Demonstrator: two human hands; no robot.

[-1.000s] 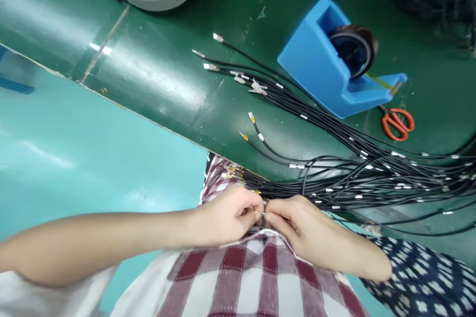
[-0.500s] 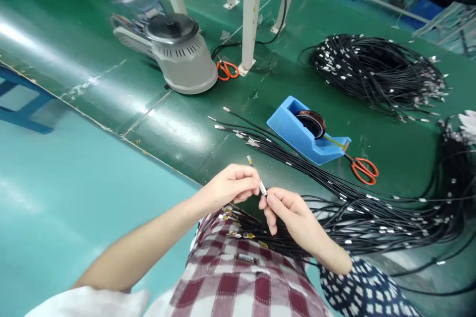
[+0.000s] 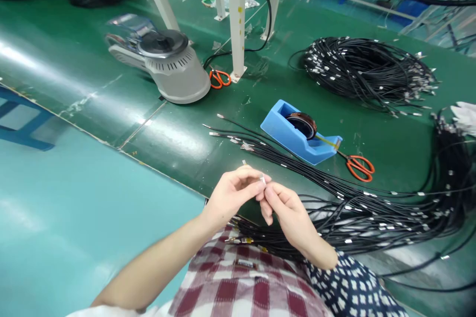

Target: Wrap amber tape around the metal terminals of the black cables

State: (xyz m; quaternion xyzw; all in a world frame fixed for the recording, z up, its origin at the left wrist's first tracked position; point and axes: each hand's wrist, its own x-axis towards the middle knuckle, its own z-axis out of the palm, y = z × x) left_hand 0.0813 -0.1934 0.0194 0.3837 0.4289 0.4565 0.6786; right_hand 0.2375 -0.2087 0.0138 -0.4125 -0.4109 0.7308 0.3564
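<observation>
My left hand (image 3: 238, 189) is pinched round the end of a black cable, whose small pale tip (image 3: 244, 162) sticks out beyond the fingers. A white label (image 3: 262, 179) shows between the fingertips of both hands. Touching the left fingertips, my right hand (image 3: 284, 205) is closed on the same cable, most of which is hidden by the fingers. Just beyond the hands, a bundle of black cables (image 3: 297, 166) with white labels runs to the right. More cables (image 3: 260, 240) lie against the checked apron, under my right hand.
A blue tape dispenser (image 3: 297, 133) stands beyond the bundle, with orange scissors (image 3: 360, 167) beside it. Farther off are a grey machine (image 3: 178, 69), a second pair of scissors (image 3: 220, 79), white posts (image 3: 238, 20) and a coiled cable heap (image 3: 368, 72). The table edge (image 3: 163, 173) runs diagonally at left.
The hands have come closer together, and my left fingers now cover more of the cable end and label. The camera view has shifted slightly.
</observation>
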